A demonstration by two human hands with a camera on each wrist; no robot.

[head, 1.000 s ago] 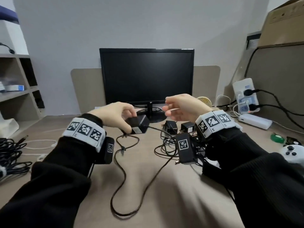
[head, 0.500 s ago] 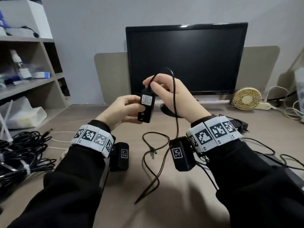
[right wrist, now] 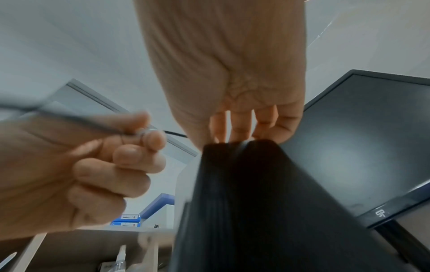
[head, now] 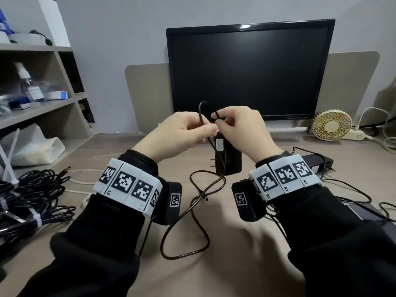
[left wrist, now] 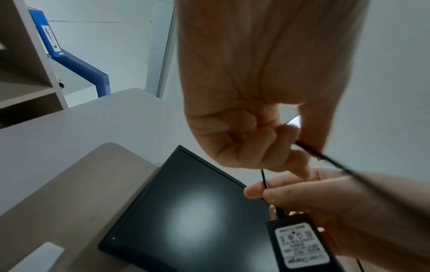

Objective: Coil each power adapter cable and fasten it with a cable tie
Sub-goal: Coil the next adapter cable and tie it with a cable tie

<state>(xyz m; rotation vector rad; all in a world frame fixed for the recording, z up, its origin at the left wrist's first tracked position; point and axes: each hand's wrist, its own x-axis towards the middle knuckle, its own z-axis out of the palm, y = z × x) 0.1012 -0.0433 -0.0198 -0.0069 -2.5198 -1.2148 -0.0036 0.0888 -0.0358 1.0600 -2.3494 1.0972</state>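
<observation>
Both hands are raised in front of the monitor. My right hand (head: 222, 125) holds the black power adapter (head: 227, 157) by its top, so it hangs label side towards me, and pinches the thin black cable (head: 201, 108) near its exit. My left hand (head: 203, 133) pinches the same cable a short loop further along. The rest of the cable (head: 192, 213) drops in loose curves onto the desk, its plug lying there. In the left wrist view the adapter (left wrist: 300, 244) sits under the right hand's fingers (left wrist: 263, 193). In the right wrist view the adapter (right wrist: 256, 202) fills the middle.
A dark monitor (head: 248, 69) stands just behind the hands. Bundled black cables (head: 32, 200) and white cable ties (head: 9, 159) lie at the left by the shelves (head: 42, 103). Another adapter (head: 315, 160) and loose wires lie right, with a small fan (head: 331, 125).
The left hand lifted the adapter off the desk, then passed it over: the right hand now holds it, and the left hand has shifted to pinching the cable.
</observation>
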